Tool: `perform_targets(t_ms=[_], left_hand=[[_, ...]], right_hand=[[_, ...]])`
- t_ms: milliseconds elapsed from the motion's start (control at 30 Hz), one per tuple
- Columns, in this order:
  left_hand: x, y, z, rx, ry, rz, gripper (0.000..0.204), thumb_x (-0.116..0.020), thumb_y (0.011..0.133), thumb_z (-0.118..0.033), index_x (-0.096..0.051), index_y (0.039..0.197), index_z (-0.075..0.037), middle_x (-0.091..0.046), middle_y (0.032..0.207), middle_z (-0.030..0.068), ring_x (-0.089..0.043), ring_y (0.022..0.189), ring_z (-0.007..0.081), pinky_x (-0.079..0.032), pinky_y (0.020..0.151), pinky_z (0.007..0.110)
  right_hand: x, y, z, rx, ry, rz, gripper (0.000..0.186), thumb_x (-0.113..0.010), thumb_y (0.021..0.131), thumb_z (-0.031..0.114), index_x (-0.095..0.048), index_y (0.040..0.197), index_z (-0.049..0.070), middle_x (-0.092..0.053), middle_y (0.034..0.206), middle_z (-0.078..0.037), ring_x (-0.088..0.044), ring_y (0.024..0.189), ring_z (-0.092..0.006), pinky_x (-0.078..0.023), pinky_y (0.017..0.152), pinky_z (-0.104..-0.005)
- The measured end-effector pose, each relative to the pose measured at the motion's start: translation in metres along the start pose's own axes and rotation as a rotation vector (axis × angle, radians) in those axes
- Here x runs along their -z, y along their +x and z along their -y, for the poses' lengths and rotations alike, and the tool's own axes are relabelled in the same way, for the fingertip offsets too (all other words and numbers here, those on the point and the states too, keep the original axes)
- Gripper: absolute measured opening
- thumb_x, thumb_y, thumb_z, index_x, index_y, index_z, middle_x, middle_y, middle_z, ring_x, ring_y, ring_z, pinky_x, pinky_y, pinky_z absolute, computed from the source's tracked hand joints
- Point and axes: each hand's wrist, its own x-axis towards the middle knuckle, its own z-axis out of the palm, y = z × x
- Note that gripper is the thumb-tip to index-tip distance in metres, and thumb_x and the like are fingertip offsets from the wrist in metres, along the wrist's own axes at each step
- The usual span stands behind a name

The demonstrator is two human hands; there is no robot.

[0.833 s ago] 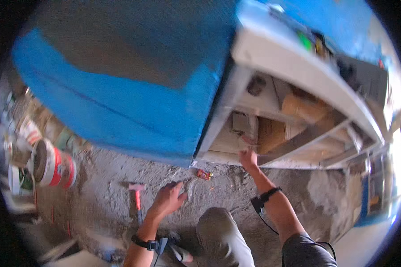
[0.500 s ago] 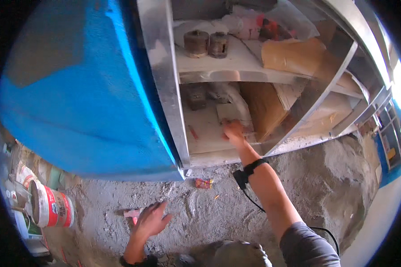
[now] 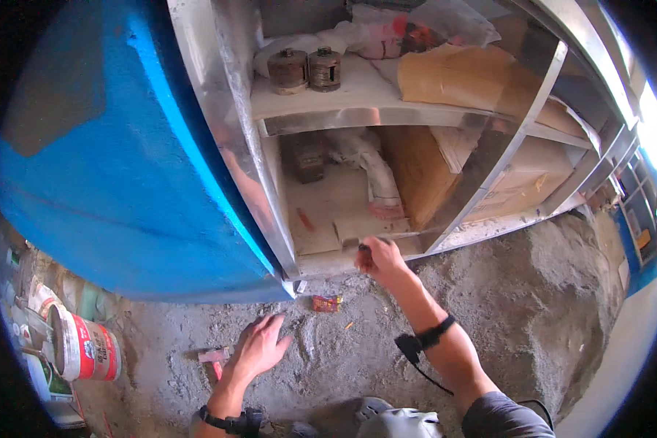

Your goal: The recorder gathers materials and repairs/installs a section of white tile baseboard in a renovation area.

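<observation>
My right hand (image 3: pixel 380 260) is at the front edge of the cabinet's lower shelf (image 3: pixel 321 212). Its fingers are curled, with a small dark bit by the fingertips; what they grip is too unclear to name. A pale flat square piece (image 3: pixel 353 228) lies on the shelf just beyond those fingers. Over the dusty ground, my left hand (image 3: pixel 261 346) is open, fingers apart and holding nothing. Beside its wrist lies a small tool with a red handle (image 3: pixel 217 369) and a flat pale head. A reddish stick-like thing (image 3: pixel 305 220) rests on the shelf's left part.
Two dark cylindrical hole-saw-like pieces (image 3: pixel 288 71) stand on the upper shelf, near brown paper (image 3: pixel 452 77) and plastic bags. A cardboard box (image 3: pixel 416 171) fills the lower shelf's right side. A blue panel (image 3: pixel 131 190) borders the left. A red-and-white bucket (image 3: pixel 95 347) and small red packet (image 3: pixel 327 304) are on the ground.
My right hand has drawn back from inside the lower shelf to its front edge, and the pale square piece now lies nearer that edge. My left hand has shifted slightly right, still open.
</observation>
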Motion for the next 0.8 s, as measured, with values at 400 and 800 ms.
perform_targets(t_ms=[400, 800], left_hand=[[-0.05, 0.039, -0.078, -0.307, -0.447, -0.323, 0.11, -0.089, 0.063, -0.023, -0.021, 0.144, 0.007, -0.044, 0.13, 0.0301, -0.048, 0.119, 0.0454, -0.042, 0.102, 0.05], [-0.057, 0.031, -0.109, -0.075, -0.29, -0.476, 0.105, -0.087, 0.06, -0.026, -0.028, 0.143, -0.001, -0.043, 0.131, 0.0229, -0.046, 0.119, 0.0394, -0.033, 0.096, 0.054]], right_hand=[[0.054, -0.151, -0.021, -0.362, -0.262, 0.436, 0.022, -0.057, 0.094, 0.026, -0.059, 0.089, 0.004, -0.056, 0.063, -0.007, -0.053, 0.05, -0.0159, -0.04, 0.045, -0.0296], [0.067, -0.16, -0.043, 0.444, -0.837, 0.197, 0.023, -0.072, 0.088, 0.018, -0.064, 0.096, -0.001, -0.058, 0.068, -0.001, -0.053, 0.059, -0.0077, -0.044, 0.051, -0.0265]])
